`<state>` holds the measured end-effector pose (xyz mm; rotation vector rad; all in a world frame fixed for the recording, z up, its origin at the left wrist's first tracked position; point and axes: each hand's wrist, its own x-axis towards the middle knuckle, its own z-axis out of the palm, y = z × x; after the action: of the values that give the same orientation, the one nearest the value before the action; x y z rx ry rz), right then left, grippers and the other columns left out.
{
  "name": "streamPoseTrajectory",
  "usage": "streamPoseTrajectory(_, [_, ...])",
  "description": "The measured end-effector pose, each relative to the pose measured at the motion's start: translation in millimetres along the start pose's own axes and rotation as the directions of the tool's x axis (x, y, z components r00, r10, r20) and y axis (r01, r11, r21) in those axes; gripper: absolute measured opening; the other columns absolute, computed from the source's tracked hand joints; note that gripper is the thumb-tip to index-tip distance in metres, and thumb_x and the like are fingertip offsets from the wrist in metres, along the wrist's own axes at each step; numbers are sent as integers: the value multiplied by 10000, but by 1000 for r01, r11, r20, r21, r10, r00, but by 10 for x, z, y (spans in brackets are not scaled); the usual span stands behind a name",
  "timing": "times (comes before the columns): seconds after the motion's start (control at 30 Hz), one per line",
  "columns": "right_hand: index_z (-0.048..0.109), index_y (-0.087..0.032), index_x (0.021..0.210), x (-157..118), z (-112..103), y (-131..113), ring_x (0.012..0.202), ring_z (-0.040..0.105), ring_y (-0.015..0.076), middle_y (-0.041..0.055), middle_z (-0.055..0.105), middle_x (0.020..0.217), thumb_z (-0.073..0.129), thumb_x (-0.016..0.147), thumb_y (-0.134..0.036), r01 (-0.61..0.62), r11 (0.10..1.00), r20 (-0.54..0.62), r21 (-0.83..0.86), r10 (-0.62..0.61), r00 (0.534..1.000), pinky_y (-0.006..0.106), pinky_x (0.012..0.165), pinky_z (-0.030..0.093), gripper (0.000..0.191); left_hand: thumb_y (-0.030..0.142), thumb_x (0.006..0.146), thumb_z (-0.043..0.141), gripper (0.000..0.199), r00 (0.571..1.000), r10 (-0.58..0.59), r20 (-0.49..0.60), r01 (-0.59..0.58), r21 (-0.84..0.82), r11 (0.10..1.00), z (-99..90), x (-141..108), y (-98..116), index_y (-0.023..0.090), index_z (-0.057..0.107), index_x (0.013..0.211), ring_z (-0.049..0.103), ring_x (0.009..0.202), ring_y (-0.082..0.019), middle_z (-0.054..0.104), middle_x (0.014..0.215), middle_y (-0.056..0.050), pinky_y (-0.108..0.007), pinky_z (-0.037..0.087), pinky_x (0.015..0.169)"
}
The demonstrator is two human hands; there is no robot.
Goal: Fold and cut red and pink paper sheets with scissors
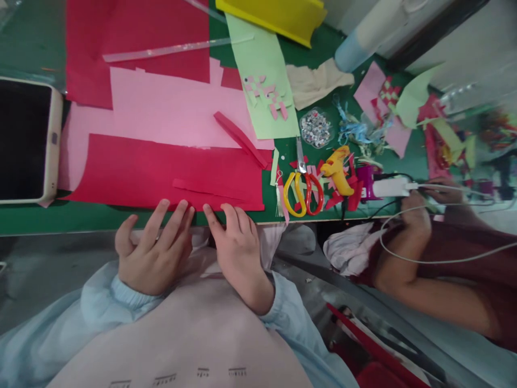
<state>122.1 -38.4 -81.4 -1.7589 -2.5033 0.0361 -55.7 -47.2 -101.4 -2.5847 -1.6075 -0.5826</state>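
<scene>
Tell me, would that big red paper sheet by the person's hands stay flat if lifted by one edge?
Probably not. The red paper sheet looks thin and lies flat, so it would likely droop. Its cut near edge by the left hand and right hand looks ragged and may tear. It seems light and might slide on the green table.

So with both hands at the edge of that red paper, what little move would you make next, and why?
Probably slide the right hand forward to pinch the loose red strip lying on the red sheet. Both it and the left hand rest with fingertips on the sheet's near edge, holding nothing, and that strip lies just beyond the fingertips.
</scene>
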Motion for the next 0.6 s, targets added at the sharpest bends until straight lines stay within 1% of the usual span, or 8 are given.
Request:
streamPoseTrajectory(0.07, [508,-265,1445,-2,6,-1,1186,468,250,108,566,1313,399,1003,-161,-6,1000,0,4,6,1000,397,970,464,467,220,895,629,729,999,-33,3,33,-48,998,-7,-9,17,285,313,1548,438,1406,-319,512,1484,-67,-535,137,1210])
streamPoseTrajectory(0.17, [516,-262,1440,-1,6,-1,1187,466,253,112,566,1314,403,1003,-164,-9,1000,-5,7,9,1000,402,966,462,462,203,911,599,693,991,-131,-13,129,-121,984,-23,-24,34,332,328,1536,396,1431,-335,498,1499,-52,-600,151,1194])
streamPoseTrajectory(0.2, [517,-262,1438,0,5,-1,1184,469,251,111,568,1312,402,1002,-163,-11,1000,-7,8,11,1000,402,965,461,462,199,913,594,688,989,-146,-15,143,-133,981,-29,-30,27,340,332,1533,386,1436,-342,492,1504,-50,-616,157,1188])
streamPoseTrajectory(0.27, [515,-267,1439,3,6,-1,1180,473,248,110,570,1311,401,1002,-160,-15,1000,-5,14,15,1000,403,965,458,465,198,907,601,692,991,-135,-10,133,-121,984,-42,-43,-8,340,339,1531,385,1435,-350,488,1507,-52,-628,169,1183])
streamPoseTrajectory(0.37, [514,-266,1440,6,13,-3,1185,479,252,115,573,1310,405,1002,-170,-16,1000,0,24,16,1000,408,964,453,461,204,897,623,716,997,-80,11,81,-70,994,-63,-60,-59,333,327,1536,404,1423,-350,502,1493,-55,-628,171,1180])
streamPoseTrajectory(0.43, [521,-263,1434,7,20,-6,1181,486,255,119,578,1303,406,1002,-171,-18,999,-5,27,18,1000,408,955,452,455,201,901,620,720,994,-106,15,107,-77,991,-77,-64,-57,340,315,1539,389,1431,-350,503,1492,-51,-641,175,1174])
streamPoseTrajectory(0.53, [526,-266,1428,7,28,-12,1174,493,253,122,579,1304,397,1006,-169,-26,999,-6,31,26,1000,407,944,451,451,192,913,601,698,982,-190,7,190,-120,974,-82,-74,-36,358,325,1532,361,1448,-345,505,1493,-43,-648,172,1178])
streamPoseTrajectory(0.6, [521,-270,1430,7,32,-14,1176,493,251,124,574,1310,398,1007,-166,-34,999,2,41,34,999,406,943,449,453,195,911,600,697,982,-190,9,190,-128,973,-71,-93,-59,366,329,1529,369,1444,-347,505,1495,-42,-649,166,1179])
